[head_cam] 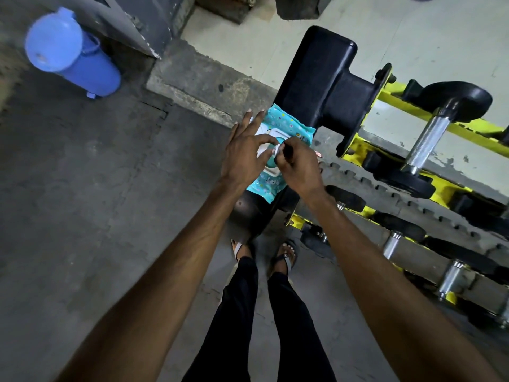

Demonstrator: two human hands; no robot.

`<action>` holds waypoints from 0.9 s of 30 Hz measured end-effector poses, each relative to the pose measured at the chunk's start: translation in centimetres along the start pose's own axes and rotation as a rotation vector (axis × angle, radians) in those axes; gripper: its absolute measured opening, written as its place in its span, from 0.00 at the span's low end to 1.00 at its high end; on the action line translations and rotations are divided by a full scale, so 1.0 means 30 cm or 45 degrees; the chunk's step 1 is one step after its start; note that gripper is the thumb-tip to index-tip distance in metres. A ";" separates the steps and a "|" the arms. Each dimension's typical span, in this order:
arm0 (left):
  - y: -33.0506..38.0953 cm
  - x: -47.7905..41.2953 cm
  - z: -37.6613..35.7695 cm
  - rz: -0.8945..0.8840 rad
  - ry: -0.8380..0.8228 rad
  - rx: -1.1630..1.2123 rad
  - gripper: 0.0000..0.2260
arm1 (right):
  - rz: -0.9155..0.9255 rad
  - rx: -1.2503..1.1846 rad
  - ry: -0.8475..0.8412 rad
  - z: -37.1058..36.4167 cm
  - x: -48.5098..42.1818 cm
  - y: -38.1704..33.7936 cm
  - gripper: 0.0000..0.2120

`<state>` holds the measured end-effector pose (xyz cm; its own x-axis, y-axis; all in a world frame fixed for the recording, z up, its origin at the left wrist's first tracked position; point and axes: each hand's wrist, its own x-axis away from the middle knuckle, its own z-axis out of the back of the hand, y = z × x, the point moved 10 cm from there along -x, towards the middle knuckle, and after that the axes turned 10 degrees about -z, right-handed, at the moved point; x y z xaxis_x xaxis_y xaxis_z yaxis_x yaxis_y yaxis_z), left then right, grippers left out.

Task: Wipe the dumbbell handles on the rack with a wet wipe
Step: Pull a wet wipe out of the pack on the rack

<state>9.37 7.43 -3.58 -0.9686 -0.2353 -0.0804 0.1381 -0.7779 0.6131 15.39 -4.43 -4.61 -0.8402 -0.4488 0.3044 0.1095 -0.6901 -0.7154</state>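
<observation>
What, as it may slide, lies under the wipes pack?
The wipes pack lies on a black block. The left hand and the right hand, pinching a wipe, cover its middle; its underside is hidden.

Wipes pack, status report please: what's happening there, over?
Left hand rests on pack. Right hand pinches wipe at pack's opening. Dumbbell handles untouched. Nothing in the way.

White wipe [276,149] at teal pack [289,126] opening; dumbbells [425,142] racked.
</observation>
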 end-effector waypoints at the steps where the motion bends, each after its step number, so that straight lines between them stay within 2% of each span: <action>1: 0.005 -0.004 0.002 0.001 0.005 -0.012 0.08 | -0.019 0.012 0.003 -0.001 -0.001 0.002 0.08; 4: 0.022 -0.014 0.009 0.004 0.014 -0.098 0.05 | -0.086 -0.008 -0.035 -0.004 -0.003 0.011 0.08; 9: 0.040 -0.028 0.001 -0.038 0.014 -0.224 0.05 | -0.142 -0.102 -0.231 -0.023 0.003 0.034 0.06; 13: 0.035 -0.035 -0.005 -0.035 -0.040 -0.274 0.06 | -0.208 -0.326 -0.384 -0.030 0.013 0.049 0.11; 17: 0.044 -0.049 -0.011 -0.009 -0.092 -0.414 0.08 | -0.283 -0.576 -0.502 -0.031 0.008 0.070 0.07; 20: 0.059 -0.055 -0.018 -0.021 -0.066 -0.429 0.09 | -0.308 -0.727 -0.572 -0.024 0.013 0.075 0.09; 24: 0.057 -0.039 -0.022 -0.146 -0.010 -0.230 0.12 | -0.347 -0.799 -0.509 -0.005 0.021 0.082 0.09; 27: 0.068 -0.004 -0.031 -0.218 -0.065 -0.257 0.19 | -0.354 -0.749 -0.403 -0.001 0.021 0.072 0.09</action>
<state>9.95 5.33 -3.04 -0.9898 -0.0645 -0.1270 0.0045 -0.9054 0.4246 15.09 -6.20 -5.99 -0.5913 -0.5057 0.6281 -0.4648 -0.4228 -0.7780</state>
